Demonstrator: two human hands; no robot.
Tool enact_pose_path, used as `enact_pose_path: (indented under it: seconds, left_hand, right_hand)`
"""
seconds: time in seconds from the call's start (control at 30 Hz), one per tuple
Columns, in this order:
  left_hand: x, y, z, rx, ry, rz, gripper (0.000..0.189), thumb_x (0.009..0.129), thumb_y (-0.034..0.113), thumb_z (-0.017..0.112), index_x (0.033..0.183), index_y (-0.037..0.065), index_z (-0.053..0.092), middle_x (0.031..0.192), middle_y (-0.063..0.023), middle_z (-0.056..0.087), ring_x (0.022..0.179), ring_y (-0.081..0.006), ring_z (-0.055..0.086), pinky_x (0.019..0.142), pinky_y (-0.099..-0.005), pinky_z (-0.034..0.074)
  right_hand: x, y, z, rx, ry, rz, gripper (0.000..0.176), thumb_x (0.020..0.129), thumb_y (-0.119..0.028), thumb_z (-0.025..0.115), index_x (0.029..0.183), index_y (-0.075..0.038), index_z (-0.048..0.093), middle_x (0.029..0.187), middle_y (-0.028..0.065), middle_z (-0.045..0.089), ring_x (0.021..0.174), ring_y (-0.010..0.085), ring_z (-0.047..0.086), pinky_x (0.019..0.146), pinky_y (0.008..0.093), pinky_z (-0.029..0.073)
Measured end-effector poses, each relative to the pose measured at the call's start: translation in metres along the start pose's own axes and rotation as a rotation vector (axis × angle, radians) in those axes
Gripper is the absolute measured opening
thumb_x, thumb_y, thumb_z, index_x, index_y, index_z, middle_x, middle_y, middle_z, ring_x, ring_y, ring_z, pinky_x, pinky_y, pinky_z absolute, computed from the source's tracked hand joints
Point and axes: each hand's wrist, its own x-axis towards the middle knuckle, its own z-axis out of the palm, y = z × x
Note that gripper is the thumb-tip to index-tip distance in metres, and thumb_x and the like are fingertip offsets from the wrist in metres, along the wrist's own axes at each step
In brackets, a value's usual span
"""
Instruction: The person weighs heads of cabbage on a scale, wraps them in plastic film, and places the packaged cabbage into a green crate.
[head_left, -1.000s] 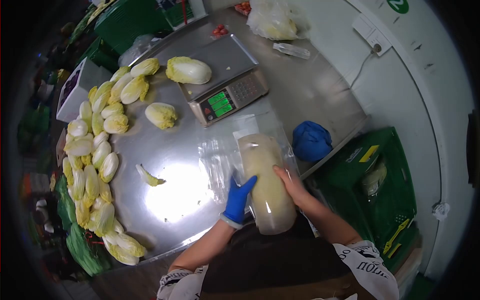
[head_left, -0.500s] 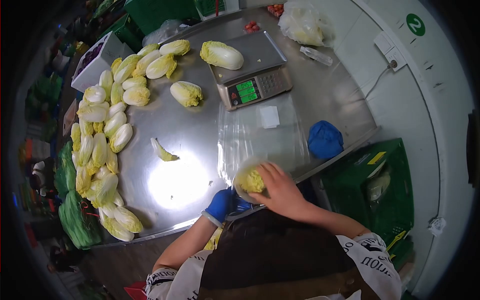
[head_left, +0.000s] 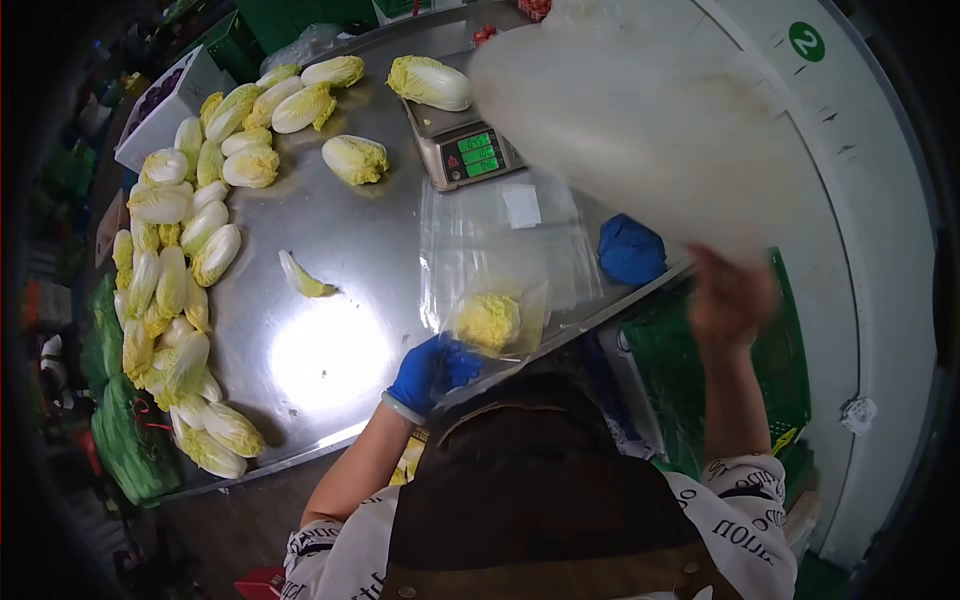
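Note:
My left hand (head_left: 435, 374), in a blue glove, is at the table's front edge, its fingers beside a cabbage (head_left: 488, 322) inside a clear bag; its grip is unclear. My bare right hand (head_left: 733, 297) is raised at the right, blurred, its fingers closed at the lower end of a large, blurred, translucent plastic sheet or bag (head_left: 640, 120). That plastic hides the right part of the scale (head_left: 458, 152). Flat clear bags (head_left: 445, 235) with a white label (head_left: 521, 206) lie below the scale. Another cabbage (head_left: 430, 82) rests on the scale.
Several cabbages (head_left: 172, 280) line the left of the metal table (head_left: 300, 220). One cabbage (head_left: 355, 159) and a loose leaf (head_left: 304, 277) lie nearer the middle. A blue bundle (head_left: 631, 249) sits at the right edge, above a green crate (head_left: 785, 370).
My right hand has left the bagged cabbage and moved up and right, with large plastic now spread over the scale's right side. The camera view has shifted slightly.

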Motion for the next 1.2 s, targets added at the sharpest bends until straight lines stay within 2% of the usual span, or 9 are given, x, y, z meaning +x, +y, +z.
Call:
enact_pose_path:
  seconds: [0.07, 0.13, 0.2, 0.4, 0.6, 0.87, 0.97, 1.0, 1.2]
  left_hand:
    - [0.001, -0.004, -0.001, -0.024, 0.005, 0.036, 0.04, 0.097, 0.032, 0.04, 0.101, -0.005, 0.056, 0.091, -0.021, 0.065, 0.08, -0.0287, 0.064, 0.068, -0.0347, 0.052]
    - [0.001, -0.004, 0.006, 0.059, 0.053, 0.09, 0.04, 0.097, 0.032, 0.039, 0.101, -0.005, 0.056, 0.09, -0.0208, 0.065, 0.079, -0.0286, 0.064, 0.067, -0.0346, 0.052]
    - [0.002, -0.004, 0.008, 0.109, 0.07, 0.12, 0.043, 0.097, 0.033, 0.038, 0.102, -0.005, 0.057, 0.092, -0.0208, 0.065, 0.079, -0.0291, 0.063, 0.068, -0.0347, 0.051]
    - [-0.036, -0.014, 0.02, 0.193, 0.199, 0.335, 0.059, 0.095, 0.048, 0.04, 0.101, -0.008, 0.058, 0.088, -0.0192, 0.066, 0.079, -0.0279, 0.065, 0.071, -0.0346, 0.052]
    - [-0.001, -0.137, -0.073, 0.063, 0.262, 0.224, 0.044, 0.097, 0.035, 0.044, 0.111, -0.006, 0.055, 0.095, -0.0189, 0.066, 0.083, -0.0297, 0.064, 0.078, -0.0378, 0.051]
    - [-0.034, -0.217, -0.039, 0.169, 0.404, 0.408, 0.03, 0.09, 0.016, 0.051, 0.113, -0.002, 0.055, 0.111, -0.0131, 0.061, 0.099, -0.0251, 0.06, 0.088, -0.0412, 0.048]
    - [-0.037, -0.223, -0.046, 1.019, 0.383, 0.608, 0.025, 0.09, 0.011, 0.048, 0.11, 0.0, 0.056, 0.108, -0.0085, 0.061, 0.097, -0.0209, 0.059, 0.088, -0.0382, 0.047]
    - [-0.032, -0.221, -0.052, 0.066, 0.152, 0.502, 0.022, 0.091, 0.008, 0.045, 0.108, 0.0, 0.057, 0.107, -0.0062, 0.059, 0.097, -0.0189, 0.058, 0.089, -0.0359, 0.047]
    - [-0.031, -0.216, -0.054, 0.201, 0.537, 0.459, 0.027, 0.094, 0.013, 0.044, 0.11, -0.005, 0.056, 0.108, -0.0142, 0.063, 0.098, -0.0226, 0.062, 0.091, -0.0361, 0.046]
  right_hand:
    - [0.0, 0.017, 0.042, -0.208, -0.356, -0.135, 0.035, 0.08, 0.001, 0.055, 0.115, -0.002, 0.054, 0.111, 0.0122, 0.06, 0.112, 0.0339, 0.051, 0.099, 0.0433, 0.037]
    - [-0.02, 0.009, 0.084, 0.112, -0.519, -0.078, 0.043, 0.073, -0.003, 0.067, 0.114, -0.004, 0.055, 0.112, 0.0096, 0.06, 0.116, 0.0235, 0.05, 0.097, 0.0396, 0.039]
    - [-0.047, -0.002, 0.135, 0.919, -0.541, 0.372, 0.034, 0.071, -0.007, 0.071, 0.105, -0.006, 0.064, 0.111, 0.0092, 0.062, 0.11, 0.0218, 0.054, 0.097, 0.0354, 0.039]
    - [-0.062, -0.003, 0.142, 1.03, -0.654, 0.684, 0.008, 0.072, -0.003, 0.069, 0.081, -0.003, 0.069, 0.097, 0.0085, 0.068, 0.098, 0.0188, 0.06, 0.087, 0.0329, 0.046]
    - [-0.201, 0.017, 0.139, 0.797, -0.704, 0.151, 0.014, 0.073, -0.005, 0.067, 0.087, -0.003, 0.07, 0.105, 0.0099, 0.065, 0.1, 0.0256, 0.058, 0.085, 0.0332, 0.046]
    - [-0.185, -0.062, 0.098, 0.662, -0.626, -0.337, 0.021, 0.071, -0.014, 0.064, 0.09, -0.007, 0.062, 0.09, 0.0048, 0.06, 0.088, 0.024, 0.055, 0.078, 0.0352, 0.045]
    - [-0.208, -0.11, 0.125, 0.651, -0.763, -0.444, 0.018, 0.071, -0.02, 0.067, 0.082, -0.008, 0.058, 0.085, 0.0041, 0.055, 0.087, 0.023, 0.052, 0.077, 0.0357, 0.043]
    - [-0.216, -0.116, 0.135, 0.634, -0.819, -0.444, 0.018, 0.072, -0.021, 0.067, 0.082, -0.008, 0.058, 0.085, 0.0042, 0.055, 0.088, 0.0231, 0.052, 0.078, 0.036, 0.043]
    - [-0.213, -0.089, 0.101, 0.738, -0.925, -0.589, 0.017, 0.078, -0.022, 0.064, 0.082, -0.007, 0.058, 0.087, 0.0083, 0.055, 0.09, 0.025, 0.054, 0.079, 0.0383, 0.043]
